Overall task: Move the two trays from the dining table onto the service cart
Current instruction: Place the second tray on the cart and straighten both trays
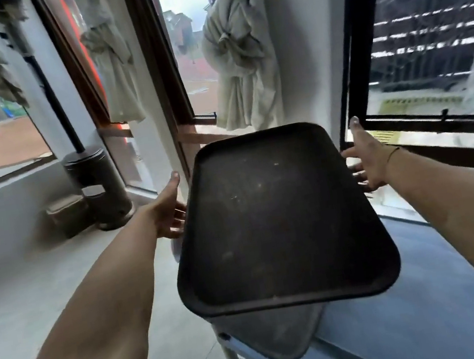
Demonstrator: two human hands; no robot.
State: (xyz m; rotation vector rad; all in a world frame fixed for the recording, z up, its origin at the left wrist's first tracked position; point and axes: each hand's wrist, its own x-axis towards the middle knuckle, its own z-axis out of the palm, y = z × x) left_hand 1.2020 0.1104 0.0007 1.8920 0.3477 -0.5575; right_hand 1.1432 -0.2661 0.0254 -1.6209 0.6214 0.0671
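A dark rectangular tray (277, 219) lies skewed on top of a second dark tray (275, 339), of which only the near end shows beneath it. Both sit at the near left end of the service cart (435, 287), which has a pale blue top and a white metal frame. My left hand (168, 209) is at the upper tray's left edge, palm toward it, thumb raised, fingertips at the rim. My right hand (366, 154) is just off the right edge, fingers spread. Neither hand closes around the tray.
The cart stands against a dark-framed window (439, 120) on the right. Knotted pale curtains (241, 62) hang ahead. A dark cylindrical stand (98, 183) and a small box (67, 214) sit on the grey floor at the left.
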